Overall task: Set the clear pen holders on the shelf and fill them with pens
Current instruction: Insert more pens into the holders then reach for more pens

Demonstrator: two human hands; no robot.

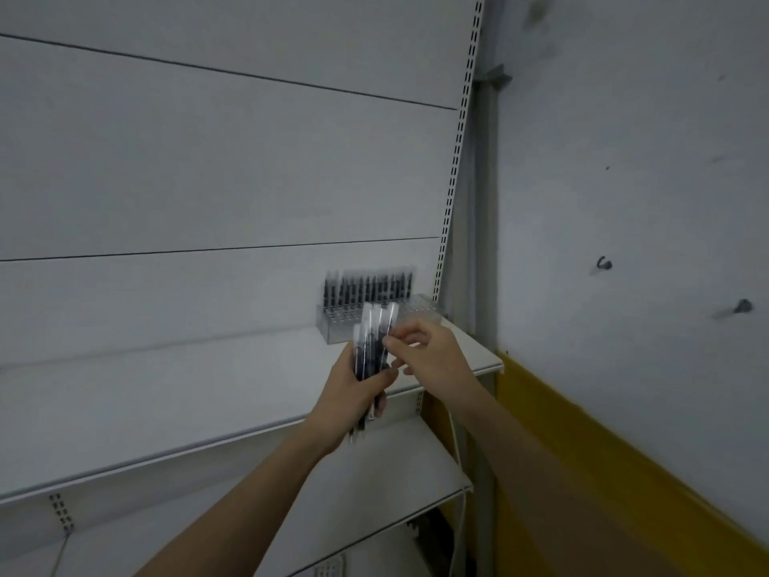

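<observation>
Clear plastic pen holder (pixel 376 320), rectangular, with a perforated grid top, standing at the back right end of the white shelf (pixel 166 393), against the pale back panel (pixel 208 160) and just left of the slotted upright (pixel 451 181). Its rear row is filled with dark pens (pixel 368 287), upright, caps up; the front holes and the right part of the grid look unfilled, though blur limits certainty. Left hand (pixel 353 393): forearm rising from below, fingers curled round a bundle of pens (pixel 372 351) held just in front of the holder; the bundle stands nearly upright, glossy clear upper ends fanning slightly, dark barrels below, tips protruding under the hand past the shelf's front edge. Right hand (pixel 424 351): forearm entering from the lower right, wrist bent inward, thumb and forefinger pinching the upper part of a pen at the bundle's right side, remaining fingers loosely curled beneath. Shelf: smooth matte white board with a thin front lip, running leftward from the holder. Lower shelf (pixel 374 485): same finish, below and in front of the holder. Right of the holder, beyond the upright: grey wall (pixel 624 181), scuffed, with small dark hooks (pixel 604 264), and a yellow band (pixel 603 472) along its lower part.
</observation>
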